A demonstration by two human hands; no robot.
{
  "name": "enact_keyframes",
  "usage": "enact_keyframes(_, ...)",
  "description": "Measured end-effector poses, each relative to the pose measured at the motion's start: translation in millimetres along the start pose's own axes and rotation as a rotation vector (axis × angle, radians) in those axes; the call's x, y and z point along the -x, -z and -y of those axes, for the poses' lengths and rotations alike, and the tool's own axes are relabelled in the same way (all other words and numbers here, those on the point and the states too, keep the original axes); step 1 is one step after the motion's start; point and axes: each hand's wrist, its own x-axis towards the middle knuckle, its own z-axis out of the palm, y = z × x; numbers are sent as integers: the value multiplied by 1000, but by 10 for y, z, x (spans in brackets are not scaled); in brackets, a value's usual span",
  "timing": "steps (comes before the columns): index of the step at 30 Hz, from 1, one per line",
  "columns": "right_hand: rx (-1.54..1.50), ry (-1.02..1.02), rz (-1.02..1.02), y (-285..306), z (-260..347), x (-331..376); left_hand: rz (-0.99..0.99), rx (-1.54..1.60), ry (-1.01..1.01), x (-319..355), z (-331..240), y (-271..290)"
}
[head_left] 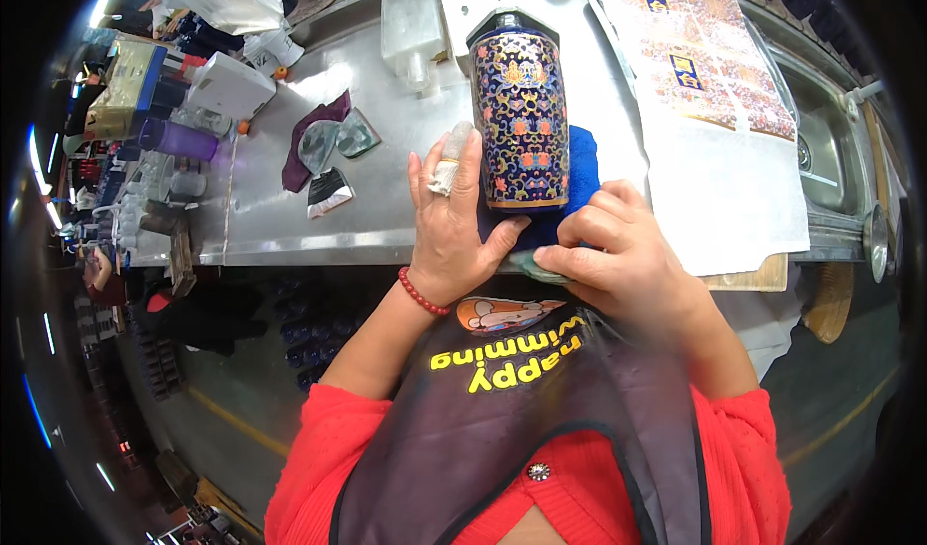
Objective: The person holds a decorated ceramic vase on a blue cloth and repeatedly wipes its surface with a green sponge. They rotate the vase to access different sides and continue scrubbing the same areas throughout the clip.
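Observation:
A dark blue bottle (524, 120) with a colourful floral pattern lies on its side, its base toward me, over a bright blue cloth (583, 164). Along the bottle's left side my left hand (450, 212) is open, fingers stretched out, thumb at the base. One of its fingers is wrapped in whitish cloth or tape. Near the table's front edge, my right hand (613, 246) is closed on a grey-green flat piece (541, 266), mostly hidden by the fingers; its kind is not plain. The bottle's neck points away from me.
A printed decal sheet (690, 53) on white paper lies to the right, before a metal sink (826, 154). Small purple, clear and black-and-white scraps (328, 144) lie left. A clear bottle (410, 38) stands behind. Boxes and a purple cup (179, 139) crowd the far left.

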Motion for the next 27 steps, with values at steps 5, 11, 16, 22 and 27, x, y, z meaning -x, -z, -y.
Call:
enact_keyframes(5,-296,-474,-183,147,-77,27,41,96,-68,-116,63,81)
enact_keyframes(11,-457,-761,-232,458,-290,-62,-18,301,-117,-647,270,217)
enact_keyframes(16,-306,-558,-180,593,-679,-376,-40,294,-128,-1177,419,195)
enact_keyframes(22,73,-190,6,358,-1043,-713,-48,332,-96,-1308,489,148)
enact_keyframes(27,131,-147,22,274,-1096,-789,-23,345,-72,-1334,527,146)
